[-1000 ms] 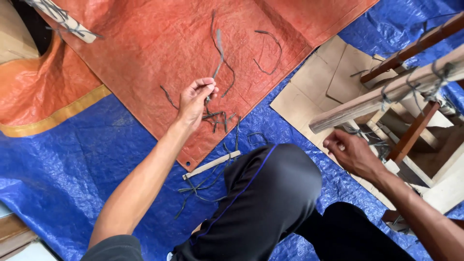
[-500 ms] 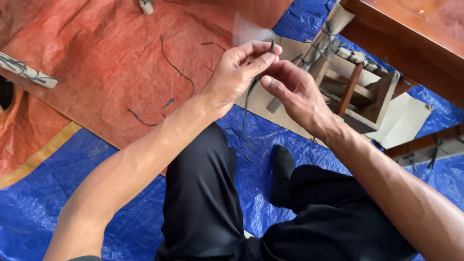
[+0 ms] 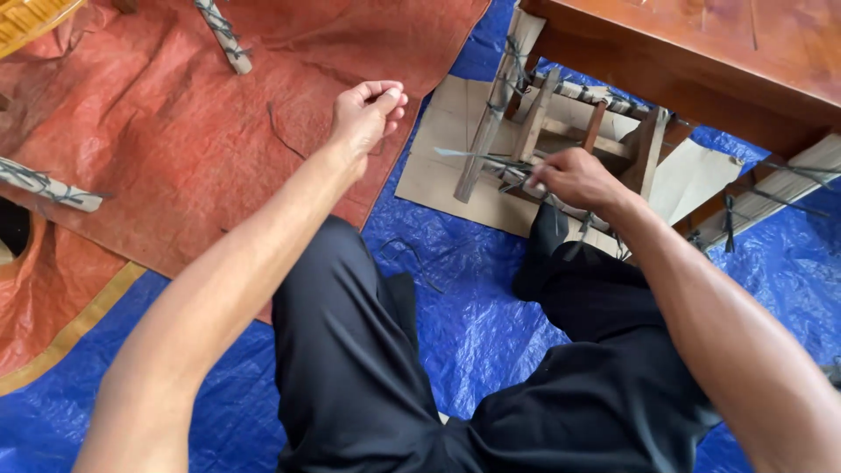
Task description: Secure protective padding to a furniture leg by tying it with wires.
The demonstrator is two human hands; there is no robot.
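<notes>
seen from above, a seated person's left hand [image 3: 366, 112], upper middle of the frame, is curled with fingertips pinched over an orange tarp [image 3: 175, 131]; whether it grips anything i cannot tell. right of centre, the right hand [image 3: 574, 178] closes on a thin dark strip [image 3: 473, 155] against a tied wooden frame [image 3: 534, 123] lying on cardboard [image 3: 438, 175]. a blue tarp [image 3: 473, 307] fills the lower frame.

No packages, labels, signs or screens are in view. The nearest thing to packaging is plain flattened cardboard [image 3: 438, 166], tan and unprinted, lying on the floor under and just left of the right hand [image 3: 574, 178], to the right of the left hand [image 3: 366, 112].
</notes>
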